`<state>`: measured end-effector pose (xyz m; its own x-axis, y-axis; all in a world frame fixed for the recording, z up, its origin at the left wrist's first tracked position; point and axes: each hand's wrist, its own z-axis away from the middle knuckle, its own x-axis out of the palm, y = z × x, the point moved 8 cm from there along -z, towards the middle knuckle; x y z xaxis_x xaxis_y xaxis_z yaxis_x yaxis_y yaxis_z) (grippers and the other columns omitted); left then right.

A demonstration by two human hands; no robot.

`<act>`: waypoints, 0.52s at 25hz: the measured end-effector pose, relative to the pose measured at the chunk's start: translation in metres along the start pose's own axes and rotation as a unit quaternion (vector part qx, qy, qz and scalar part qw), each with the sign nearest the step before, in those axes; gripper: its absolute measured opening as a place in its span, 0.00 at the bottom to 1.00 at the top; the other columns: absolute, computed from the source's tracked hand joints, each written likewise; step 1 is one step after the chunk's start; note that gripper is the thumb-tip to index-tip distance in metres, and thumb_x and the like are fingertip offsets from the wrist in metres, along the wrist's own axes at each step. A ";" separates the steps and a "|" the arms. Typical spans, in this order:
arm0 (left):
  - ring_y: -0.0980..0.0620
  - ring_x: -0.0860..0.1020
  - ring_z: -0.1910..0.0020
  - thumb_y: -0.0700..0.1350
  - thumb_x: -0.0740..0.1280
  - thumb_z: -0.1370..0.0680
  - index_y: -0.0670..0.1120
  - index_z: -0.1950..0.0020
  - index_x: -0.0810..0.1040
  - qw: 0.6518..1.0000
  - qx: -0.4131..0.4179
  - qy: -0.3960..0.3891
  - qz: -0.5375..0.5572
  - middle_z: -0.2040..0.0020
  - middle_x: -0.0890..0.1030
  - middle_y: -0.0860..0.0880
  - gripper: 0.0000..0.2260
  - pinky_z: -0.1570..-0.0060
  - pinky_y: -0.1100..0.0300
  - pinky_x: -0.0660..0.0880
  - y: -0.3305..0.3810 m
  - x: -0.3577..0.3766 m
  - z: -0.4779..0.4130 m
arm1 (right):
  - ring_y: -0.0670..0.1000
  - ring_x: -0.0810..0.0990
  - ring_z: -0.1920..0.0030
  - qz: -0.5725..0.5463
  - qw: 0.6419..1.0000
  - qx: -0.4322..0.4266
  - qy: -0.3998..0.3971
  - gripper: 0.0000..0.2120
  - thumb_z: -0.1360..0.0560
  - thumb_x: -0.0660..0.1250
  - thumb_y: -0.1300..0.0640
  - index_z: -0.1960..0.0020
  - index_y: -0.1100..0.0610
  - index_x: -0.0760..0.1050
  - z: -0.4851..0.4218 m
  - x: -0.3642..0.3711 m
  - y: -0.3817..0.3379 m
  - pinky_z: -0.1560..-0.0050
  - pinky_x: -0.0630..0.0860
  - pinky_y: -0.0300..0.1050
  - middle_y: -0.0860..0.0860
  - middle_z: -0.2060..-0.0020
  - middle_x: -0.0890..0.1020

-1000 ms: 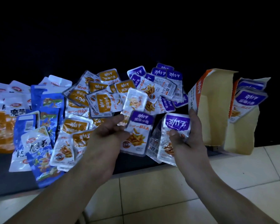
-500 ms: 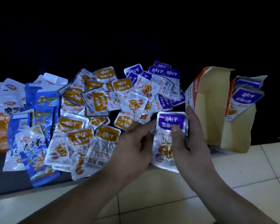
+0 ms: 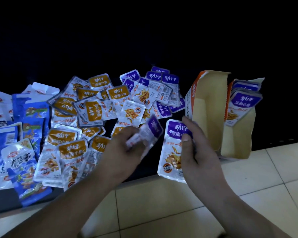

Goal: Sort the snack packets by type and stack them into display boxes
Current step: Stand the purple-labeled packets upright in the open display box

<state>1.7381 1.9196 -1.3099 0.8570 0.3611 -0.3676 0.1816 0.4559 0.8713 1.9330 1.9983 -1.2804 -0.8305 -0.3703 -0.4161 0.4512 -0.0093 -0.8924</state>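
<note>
Purple foil packet (image 3: 172, 152) pinched in right grip (image 3: 199, 152); left grip (image 3: 125, 152) holds blurred glossy packet (image 3: 151, 130)

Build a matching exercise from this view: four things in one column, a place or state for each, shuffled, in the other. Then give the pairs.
Things
1. left hand
2. right hand
3. blue packets
4. rightmost display box

Places or states
a. lie at the far left of the view
b. holds stacked purple packets
c. grips a blurred purple packet
d. pinches an upright purple packet

Pairs: 1-c, 2-d, 3-a, 4-b
</note>
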 end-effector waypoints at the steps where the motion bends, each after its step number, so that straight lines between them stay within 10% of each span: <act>1: 0.52 0.81 0.67 0.46 0.71 0.20 0.54 0.51 0.77 0.999 0.014 0.031 0.013 0.59 0.83 0.53 0.04 0.68 0.49 0.79 0.007 -0.013 0.007 | 0.43 0.79 0.40 -0.003 1.000 0.005 -0.007 0.18 0.15 0.56 0.45 0.27 0.31 0.64 -0.001 0.003 0.001 0.39 0.78 0.55 0.42 0.37 0.78; 4: 0.56 0.80 0.67 0.47 0.68 0.19 0.54 0.52 0.71 0.986 0.141 0.073 -0.057 0.62 0.81 0.51 0.06 0.73 0.56 0.72 0.038 -0.024 0.031 | 0.40 0.73 0.30 -0.003 1.000 0.009 -0.011 0.19 0.16 0.55 0.45 0.26 0.31 0.64 -0.004 0.011 -0.002 0.30 0.73 0.53 0.40 0.31 0.75; 8: 0.61 0.67 0.24 0.40 0.70 0.24 0.51 0.51 0.72 0.970 0.224 -0.045 -0.082 0.38 0.75 0.55 0.09 0.51 0.65 0.75 0.037 0.015 0.041 | 0.38 0.71 0.28 -0.050 0.999 0.011 -0.007 0.19 0.14 0.57 0.53 0.26 0.38 0.68 -0.010 0.029 -0.010 0.27 0.71 0.50 0.40 0.28 0.74; 13: 0.57 0.79 0.42 0.49 0.75 0.24 0.52 0.49 0.81 0.987 0.153 -0.032 0.034 0.39 0.74 0.58 0.07 0.54 0.68 0.74 0.023 0.005 0.039 | 0.38 0.83 0.47 -0.163 0.985 0.048 0.012 0.17 0.13 0.56 0.53 0.29 0.40 0.73 -0.008 0.039 -0.019 0.47 0.84 0.45 0.38 0.43 0.84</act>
<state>1.7654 1.9000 -1.2783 0.8995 0.3253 -0.2917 0.2508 0.1622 0.9544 1.8896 1.9911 -1.2805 -0.9436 -0.3105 -0.1147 0.1862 -0.2116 -0.9595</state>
